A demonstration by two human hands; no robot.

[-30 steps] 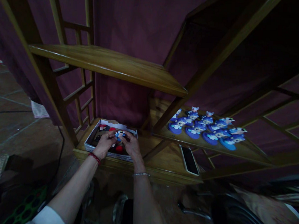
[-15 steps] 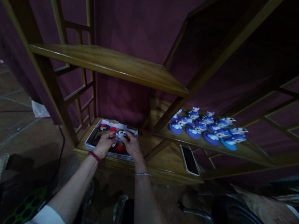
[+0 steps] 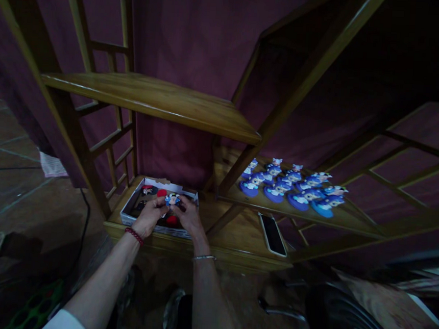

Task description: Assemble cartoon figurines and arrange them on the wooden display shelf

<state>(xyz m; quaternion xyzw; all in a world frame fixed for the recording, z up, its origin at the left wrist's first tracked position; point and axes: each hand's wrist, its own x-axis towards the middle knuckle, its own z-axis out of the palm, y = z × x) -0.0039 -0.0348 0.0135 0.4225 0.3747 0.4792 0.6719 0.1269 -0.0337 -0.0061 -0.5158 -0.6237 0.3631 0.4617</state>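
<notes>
Between my two hands is a small blue-and-white figurine [image 3: 172, 199], its face side turned up. My left hand [image 3: 151, 217] grips it from the left, and my right hand [image 3: 189, 215] grips it from the right, fingers closed on its sides. Both hands are above a shallow cardboard box [image 3: 128, 217] on the lower wooden shelf. Inside the box lie several small figurines with red and dark parts, such as a dark one [image 3: 147, 190] at the back left. My hands hide part of the box's contents.
On a raised shelf to the right stand several purple-haired figurines [image 3: 277, 189] on round bases. A phone [image 3: 272, 234] lies on the lower shelf. An upper wooden shelf [image 3: 152, 99] juts out above the box. A black chair [image 3: 344, 313] is at the lower right.
The figurine has been turned in my fingers, so more of its face and front shows. The whole view has shifted slightly, with the shelves appearing further left.
</notes>
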